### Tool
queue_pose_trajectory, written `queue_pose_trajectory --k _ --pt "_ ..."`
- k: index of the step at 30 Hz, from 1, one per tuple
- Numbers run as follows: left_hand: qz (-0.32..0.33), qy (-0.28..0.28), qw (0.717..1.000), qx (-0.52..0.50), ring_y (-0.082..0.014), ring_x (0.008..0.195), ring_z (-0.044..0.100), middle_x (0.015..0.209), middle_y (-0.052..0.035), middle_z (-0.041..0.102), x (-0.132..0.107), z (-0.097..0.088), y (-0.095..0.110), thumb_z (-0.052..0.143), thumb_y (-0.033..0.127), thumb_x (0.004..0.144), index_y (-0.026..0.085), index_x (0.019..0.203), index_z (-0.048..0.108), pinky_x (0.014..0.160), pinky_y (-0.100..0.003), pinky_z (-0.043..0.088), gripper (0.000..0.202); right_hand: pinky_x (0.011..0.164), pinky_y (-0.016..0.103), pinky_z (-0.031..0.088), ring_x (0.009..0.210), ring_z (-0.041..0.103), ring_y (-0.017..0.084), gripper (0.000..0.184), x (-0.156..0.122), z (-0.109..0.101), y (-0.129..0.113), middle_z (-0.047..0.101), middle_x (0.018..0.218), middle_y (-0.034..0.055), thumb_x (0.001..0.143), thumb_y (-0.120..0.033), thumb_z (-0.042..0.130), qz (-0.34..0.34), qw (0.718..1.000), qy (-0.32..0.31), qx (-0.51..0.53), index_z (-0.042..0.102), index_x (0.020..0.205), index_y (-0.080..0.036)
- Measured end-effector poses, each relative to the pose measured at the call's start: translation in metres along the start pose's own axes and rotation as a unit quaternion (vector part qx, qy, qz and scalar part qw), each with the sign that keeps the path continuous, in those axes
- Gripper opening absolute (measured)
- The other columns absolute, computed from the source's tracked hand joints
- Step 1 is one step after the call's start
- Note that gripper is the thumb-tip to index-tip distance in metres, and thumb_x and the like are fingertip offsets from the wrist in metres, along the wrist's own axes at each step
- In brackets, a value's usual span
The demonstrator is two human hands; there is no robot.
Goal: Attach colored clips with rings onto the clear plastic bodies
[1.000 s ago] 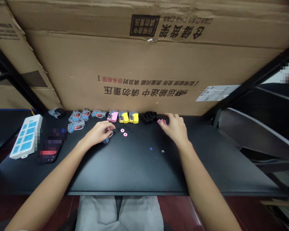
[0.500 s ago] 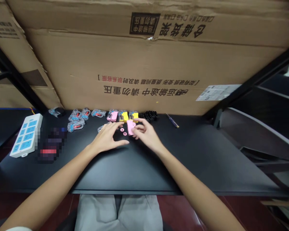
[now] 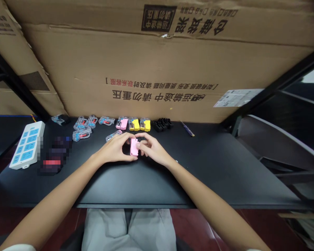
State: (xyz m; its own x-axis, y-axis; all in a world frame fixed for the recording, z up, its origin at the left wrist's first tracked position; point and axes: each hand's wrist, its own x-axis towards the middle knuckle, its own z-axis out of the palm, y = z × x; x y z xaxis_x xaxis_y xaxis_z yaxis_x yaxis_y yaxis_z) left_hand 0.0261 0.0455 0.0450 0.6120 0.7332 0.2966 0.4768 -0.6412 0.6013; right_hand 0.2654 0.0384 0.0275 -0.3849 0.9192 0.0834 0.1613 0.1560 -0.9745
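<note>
A small pink plastic piece [image 3: 134, 147] is held between my two hands over the middle of the black table. My left hand [image 3: 114, 147] has its thumb at the near end of the piece and its fingers at the far end. From the right, my right hand [image 3: 154, 149] pinches the same piece, thumb on its upper face. Just beyond my left hand lies a clear and pink toy part [image 3: 114, 135]. Farther back are a pink and clear toy part [image 3: 122, 123] and two yellow and clear ones, one of them a yellow part [image 3: 146, 124]. My fingers hide the table beneath the piece.
A white power strip [image 3: 27, 145] and a blurred-out dark object [image 3: 56, 153] lie at left. Several clear toy parts [image 3: 82, 134], black pieces [image 3: 162, 124] and a screwdriver [image 3: 187, 129] line the back, before a cardboard wall [image 3: 146, 62].
My right hand has brought the pink piece left and nearer to me, and my left hand has closed on it too. The pink rings seen before are now hidden. The view has shifted slightly.
</note>
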Motion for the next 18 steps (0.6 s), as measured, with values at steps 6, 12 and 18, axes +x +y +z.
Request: queue_pose_trajectory --k 6,12,18 --pt "-0.006 -0.073 0.996 0.042 -0.0268 0.097 0.071 0.104 -0.0012 0.075 0.000 -0.015 -0.002 0.095 0.050 0.072 0.026 0.123 0.066 0.095 -0.041 0.049 0.063 0.079 0.036 0.058 0.083 0.070 0.021 0.025 0.000 -0.007 0.009 0.075 0.102 0.0065 0.103 -0.032 0.063 -0.102 0.939 0.053 -0.325 0.080 0.119 -0.024" --pt "-0.017 -0.077 0.996 0.030 -0.0262 0.099 0.071 0.106 -0.0007 0.076 0.000 -0.023 -0.010 0.095 0.045 0.073 0.025 0.120 0.065 0.096 -0.039 0.046 0.059 0.093 0.041 0.060 0.104 0.072 0.026 0.026 -0.002 0.000 0.015 0.070 0.117 0.0097 0.108 -0.035 0.064 -0.121 0.902 -0.006 -0.414 0.080 0.125 -0.026" --pt "-0.024 -0.055 0.997 0.051 -0.0321 0.118 0.067 0.123 -0.0064 0.073 -0.001 -0.014 -0.011 0.092 0.046 0.076 0.025 0.123 0.063 0.106 -0.045 0.041 0.060 0.094 0.044 0.059 0.098 0.071 0.028 0.029 0.000 -0.007 0.016 0.073 0.103 0.0114 0.111 -0.029 0.052 -0.155 0.910 -0.007 -0.385 0.079 0.108 -0.022"
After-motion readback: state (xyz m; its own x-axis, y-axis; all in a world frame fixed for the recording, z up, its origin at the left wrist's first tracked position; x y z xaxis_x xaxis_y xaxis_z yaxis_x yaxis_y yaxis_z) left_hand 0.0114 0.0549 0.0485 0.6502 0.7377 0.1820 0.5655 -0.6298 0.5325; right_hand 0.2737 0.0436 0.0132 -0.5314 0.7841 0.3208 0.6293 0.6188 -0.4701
